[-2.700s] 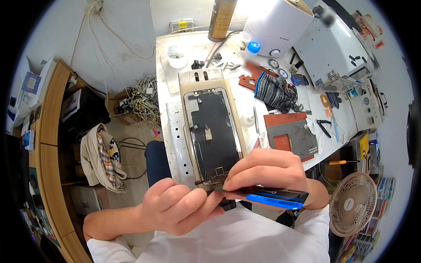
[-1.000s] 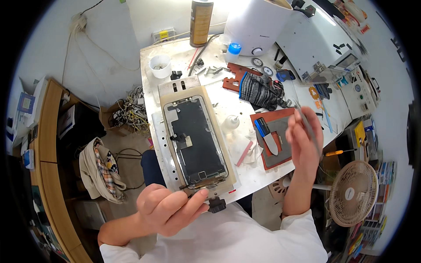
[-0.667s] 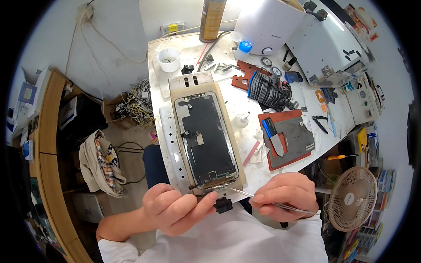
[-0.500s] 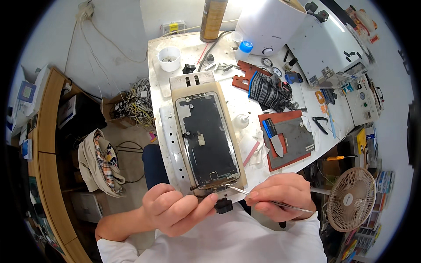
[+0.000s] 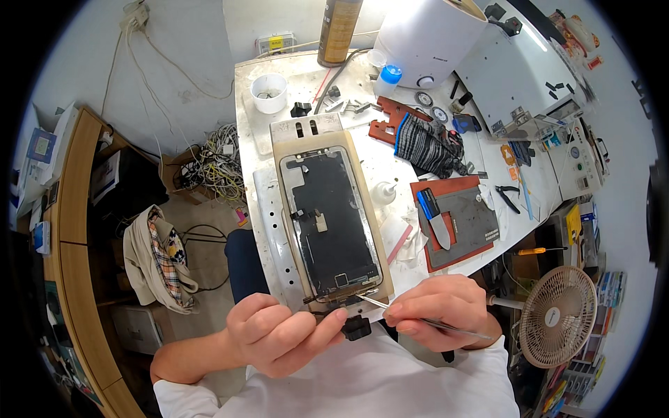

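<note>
A phone's screen assembly (image 5: 334,223), black inside with a bright metal rim, lies in a beige holder (image 5: 380,244) on the table. My right hand (image 5: 442,313) is closed around slim metal tweezers (image 5: 453,326). Their pointed tip reaches the phone's near end, by a thin brownish flex strip there. My left hand (image 5: 282,338) is curled at the holder's near left corner, fingertips pressed together beside that end; what they pinch is hidden. Just right of its fingertips sits a black knob (image 5: 357,328).
A blue-handled knife (image 5: 437,221) lies on a red and grey mat (image 5: 463,240) at right. Behind it are a striped grey glove (image 5: 428,143) and a small white bottle (image 5: 382,193). A white cup (image 5: 269,94) stands far left; a fan (image 5: 561,317) stands right.
The tweezers' tip has shifted slightly left along the phone's near end, and my right hand has moved a little left with it. My left hand stays nearly still.
</note>
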The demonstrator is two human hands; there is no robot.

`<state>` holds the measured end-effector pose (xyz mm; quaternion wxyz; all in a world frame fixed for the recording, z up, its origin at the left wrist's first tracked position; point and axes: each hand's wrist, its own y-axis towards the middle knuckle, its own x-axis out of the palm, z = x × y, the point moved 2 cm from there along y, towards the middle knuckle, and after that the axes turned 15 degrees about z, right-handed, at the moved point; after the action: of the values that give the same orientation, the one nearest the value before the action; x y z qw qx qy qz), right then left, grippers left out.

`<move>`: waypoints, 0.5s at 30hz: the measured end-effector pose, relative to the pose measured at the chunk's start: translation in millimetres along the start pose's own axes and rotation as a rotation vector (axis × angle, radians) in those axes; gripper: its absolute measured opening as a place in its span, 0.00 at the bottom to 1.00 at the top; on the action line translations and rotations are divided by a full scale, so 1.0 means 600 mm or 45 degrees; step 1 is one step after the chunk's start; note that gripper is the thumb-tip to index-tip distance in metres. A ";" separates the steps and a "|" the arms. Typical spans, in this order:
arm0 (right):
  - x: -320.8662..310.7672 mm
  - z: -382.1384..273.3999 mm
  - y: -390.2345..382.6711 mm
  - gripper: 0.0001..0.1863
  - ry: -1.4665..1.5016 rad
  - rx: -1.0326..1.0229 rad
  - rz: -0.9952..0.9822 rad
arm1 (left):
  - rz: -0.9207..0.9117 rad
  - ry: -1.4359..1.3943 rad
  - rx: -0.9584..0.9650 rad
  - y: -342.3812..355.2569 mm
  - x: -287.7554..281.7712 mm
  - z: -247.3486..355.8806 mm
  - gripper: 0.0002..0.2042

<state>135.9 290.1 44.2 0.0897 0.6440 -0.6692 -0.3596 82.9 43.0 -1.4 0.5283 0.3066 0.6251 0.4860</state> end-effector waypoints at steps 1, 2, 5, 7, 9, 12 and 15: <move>0.001 -0.001 0.001 0.14 0.000 -0.002 -0.003 | 0.000 -0.001 0.002 0.001 0.000 0.000 0.15; 0.002 -0.002 0.002 0.14 0.001 -0.004 -0.007 | 0.000 -0.001 0.003 0.001 0.000 0.000 0.15; 0.003 -0.007 0.006 0.13 -0.014 -0.006 -0.023 | 0.000 -0.004 0.001 0.001 0.000 0.000 0.16; 0.003 -0.007 0.007 0.13 -0.013 -0.002 -0.024 | -0.001 -0.005 -0.001 0.000 0.000 0.001 0.16; 0.006 -0.008 0.007 0.13 0.009 -0.008 -0.030 | -0.002 -0.005 0.000 -0.001 0.000 0.001 0.16; 0.011 -0.010 0.011 0.13 0.044 -0.021 -0.046 | -0.008 -0.005 -0.002 0.000 -0.002 0.001 0.16; 0.013 -0.011 0.012 0.12 0.020 -0.017 -0.042 | -0.004 -0.001 -0.005 0.000 -0.002 0.001 0.16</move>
<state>132.7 279.8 50.6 0.0933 0.6573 -0.6553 -0.3603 83.6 42.2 -1.3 0.5299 0.3045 0.6245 0.4863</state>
